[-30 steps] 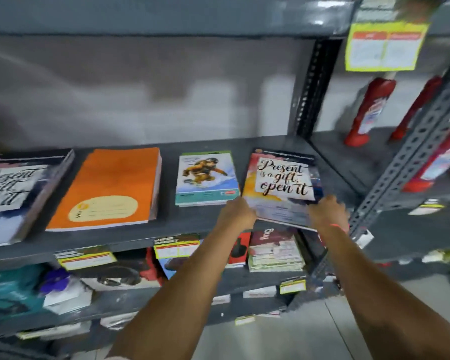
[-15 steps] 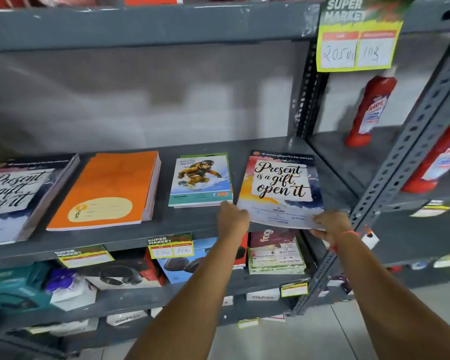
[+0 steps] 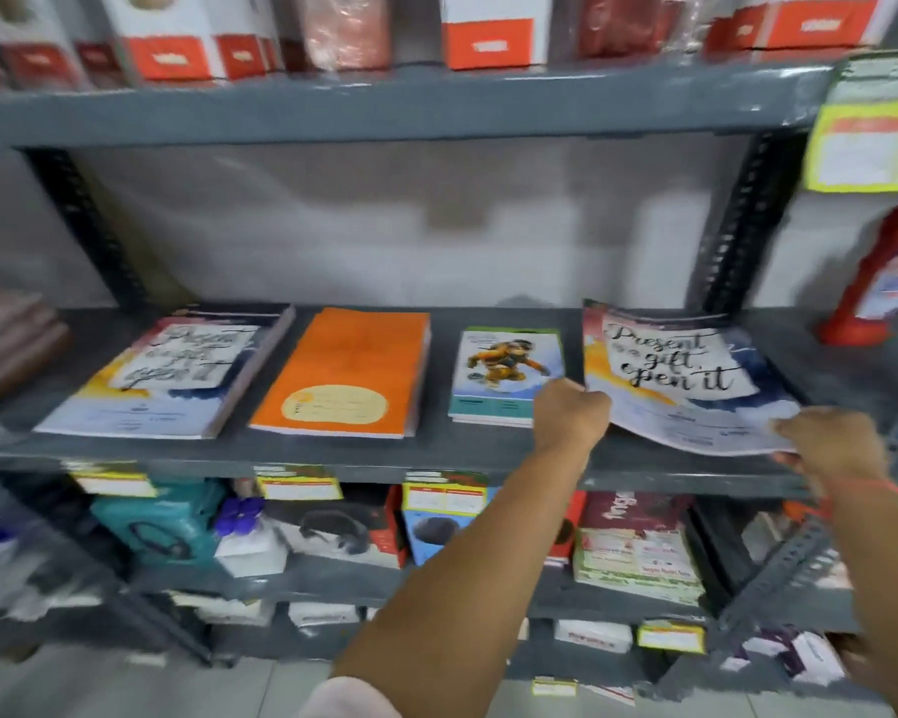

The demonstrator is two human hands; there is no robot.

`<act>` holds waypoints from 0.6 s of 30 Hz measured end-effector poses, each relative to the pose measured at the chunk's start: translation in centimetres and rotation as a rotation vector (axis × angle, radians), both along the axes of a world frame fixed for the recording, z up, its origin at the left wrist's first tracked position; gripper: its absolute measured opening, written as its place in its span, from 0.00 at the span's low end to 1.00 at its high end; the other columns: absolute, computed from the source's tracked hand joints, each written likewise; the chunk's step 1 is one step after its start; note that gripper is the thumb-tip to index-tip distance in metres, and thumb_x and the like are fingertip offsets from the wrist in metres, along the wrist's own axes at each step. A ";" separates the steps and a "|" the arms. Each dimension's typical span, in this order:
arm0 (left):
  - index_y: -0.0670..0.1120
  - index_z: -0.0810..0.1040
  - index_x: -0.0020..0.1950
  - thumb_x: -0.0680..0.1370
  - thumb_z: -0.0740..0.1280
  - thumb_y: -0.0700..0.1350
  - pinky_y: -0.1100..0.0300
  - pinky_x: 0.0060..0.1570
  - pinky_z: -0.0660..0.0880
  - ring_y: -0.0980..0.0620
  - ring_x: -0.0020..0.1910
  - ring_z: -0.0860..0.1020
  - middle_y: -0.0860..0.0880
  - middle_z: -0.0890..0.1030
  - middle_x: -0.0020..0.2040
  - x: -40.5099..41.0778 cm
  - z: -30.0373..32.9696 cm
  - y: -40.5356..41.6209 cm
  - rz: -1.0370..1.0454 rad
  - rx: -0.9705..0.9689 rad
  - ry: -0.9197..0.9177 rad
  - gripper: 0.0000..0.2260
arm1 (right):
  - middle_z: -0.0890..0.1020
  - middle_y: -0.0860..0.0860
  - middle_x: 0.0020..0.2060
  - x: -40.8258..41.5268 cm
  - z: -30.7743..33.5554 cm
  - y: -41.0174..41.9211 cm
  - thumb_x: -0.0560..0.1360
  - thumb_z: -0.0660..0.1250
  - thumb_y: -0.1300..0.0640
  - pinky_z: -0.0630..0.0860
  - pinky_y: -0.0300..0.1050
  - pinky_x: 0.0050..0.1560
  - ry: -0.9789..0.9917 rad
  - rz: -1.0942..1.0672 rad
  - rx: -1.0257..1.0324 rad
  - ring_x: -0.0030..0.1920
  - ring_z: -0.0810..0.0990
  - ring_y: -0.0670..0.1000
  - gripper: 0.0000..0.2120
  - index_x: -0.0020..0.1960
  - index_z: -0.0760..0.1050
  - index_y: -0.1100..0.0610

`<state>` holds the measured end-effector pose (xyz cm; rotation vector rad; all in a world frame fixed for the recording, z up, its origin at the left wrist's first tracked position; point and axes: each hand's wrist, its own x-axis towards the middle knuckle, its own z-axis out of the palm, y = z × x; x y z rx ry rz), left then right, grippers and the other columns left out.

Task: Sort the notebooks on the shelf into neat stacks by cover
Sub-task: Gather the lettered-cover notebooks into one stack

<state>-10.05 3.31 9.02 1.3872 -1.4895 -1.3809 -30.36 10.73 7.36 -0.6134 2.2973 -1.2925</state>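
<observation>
Both hands' grips pinching lettered notebook (image 3: 680, 375), left hand (image 3: 571, 414), right hand (image 3: 830, 440)

Shelf (image 3: 333, 453) was grey painted metal, slight sheen; notebook (image 3: 680, 386) cover glossy paper; orange notebook (image 3: 348, 375) cover matt.

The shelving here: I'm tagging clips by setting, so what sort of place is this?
Probably a shop aisle: price tags clipped to the metal shelf edges, boxed goods above, notebooks laid out for sale.
</observation>
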 end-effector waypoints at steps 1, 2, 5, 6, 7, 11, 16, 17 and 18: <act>0.45 0.58 0.22 0.68 0.60 0.34 0.64 0.18 0.55 0.50 0.23 0.59 0.48 0.60 0.23 1.6 0.5 -0.6 0.030 -0.038 -0.003 0.18 | 0.73 0.54 0.37 1.2 0.7 -1.3 0.74 0.60 0.65 0.74 0.36 0.21 -0.015 0.030 -0.012 0.32 0.71 0.50 0.06 0.47 0.75 0.63; 0.45 0.58 0.21 0.67 0.61 0.34 0.65 0.16 0.53 0.50 0.22 0.59 0.48 0.60 0.22 3.0 1.2 -1.0 0.053 -0.064 -0.002 0.18 | 0.74 0.56 0.38 2.0 1.2 -2.4 0.75 0.60 0.65 0.74 0.36 0.21 -0.003 0.059 -0.022 0.31 0.72 0.50 0.05 0.44 0.74 0.62; 0.45 0.59 0.20 0.68 0.62 0.34 0.61 0.19 0.56 0.50 0.22 0.59 0.51 0.61 0.17 9.2 2.7 -3.0 0.146 -0.128 0.017 0.19 | 0.72 0.56 0.34 7.7 3.5 -6.1 0.75 0.60 0.65 0.68 0.29 0.14 -0.074 0.091 -0.194 0.23 0.76 0.48 0.04 0.46 0.71 0.58; 0.45 0.58 0.20 0.68 0.62 0.34 0.60 0.23 0.55 0.49 0.23 0.59 0.51 0.61 0.17 11.5 3.2 -3.5 0.175 -0.148 0.017 0.20 | 0.72 0.57 0.34 10.2 4.3 -7.0 0.75 0.60 0.65 0.66 0.29 0.14 -0.095 0.103 -0.235 0.23 0.76 0.48 0.04 0.47 0.71 0.58; 0.46 0.59 0.20 0.68 0.62 0.34 0.58 0.26 0.56 0.47 0.25 0.60 0.48 0.63 0.19 14.4 3.6 -4.2 0.210 -0.163 0.000 0.19 | 0.73 0.57 0.34 13.5 4.7 -8.1 0.75 0.61 0.66 0.67 0.28 0.14 -0.108 0.125 -0.274 0.25 0.74 0.50 0.05 0.44 0.71 0.58; 0.43 0.72 0.28 0.70 0.61 0.35 0.50 0.36 0.69 0.41 0.34 0.67 0.35 0.71 0.33 27.3 3.5 -7.9 0.377 -0.211 -0.040 0.11 | 0.74 0.54 0.22 26.6 5.1 -12.4 0.70 0.64 0.67 0.72 0.36 0.20 -0.031 0.306 -0.314 0.19 0.75 0.47 0.14 0.29 0.68 0.56; 0.44 0.68 0.28 0.71 0.61 0.34 0.58 0.34 0.64 0.47 0.35 0.66 0.45 0.69 0.29 43.2 2.0 -12.1 0.473 -0.236 -0.084 0.12 | 0.76 0.61 0.36 42.4 4.0 -17.1 0.72 0.63 0.66 0.73 0.47 0.32 -0.105 0.429 -0.352 0.27 0.74 0.55 0.07 0.36 0.74 0.60; 0.44 0.68 0.29 0.71 0.62 0.34 0.58 0.34 0.63 0.47 0.35 0.65 0.44 0.70 0.31 45.6 1.6 -12.6 0.508 -0.232 -0.095 0.11 | 0.76 0.60 0.37 44.8 3.5 -17.8 0.72 0.63 0.66 0.72 0.45 0.30 -0.136 0.436 -0.357 0.27 0.73 0.54 0.03 0.41 0.75 0.63; 0.43 0.68 0.31 0.71 0.62 0.34 0.58 0.35 0.62 0.46 0.34 0.65 0.43 0.70 0.34 48.1 1.0 -13.4 0.536 -0.219 -0.085 0.10 | 0.76 0.60 0.37 47.3 3.0 -18.7 0.73 0.63 0.67 0.73 0.43 0.26 -0.159 0.437 -0.359 0.28 0.73 0.53 0.03 0.45 0.75 0.64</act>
